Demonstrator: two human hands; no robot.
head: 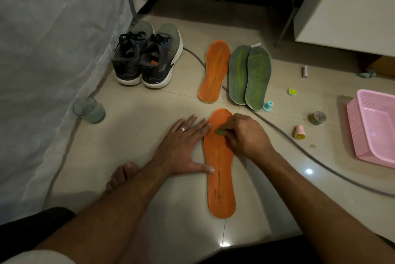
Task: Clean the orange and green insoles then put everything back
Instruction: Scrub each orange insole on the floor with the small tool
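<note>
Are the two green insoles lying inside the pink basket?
No, both green insoles lie on the floor tiles beside the far orange insole, apart from the pink basket at the right.

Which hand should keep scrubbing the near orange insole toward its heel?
Right. The right hand already pinches a small green scrubber on the near orange insole. The left hand lies flat beside it, thumb on its edge, likely steadying it.
</note>
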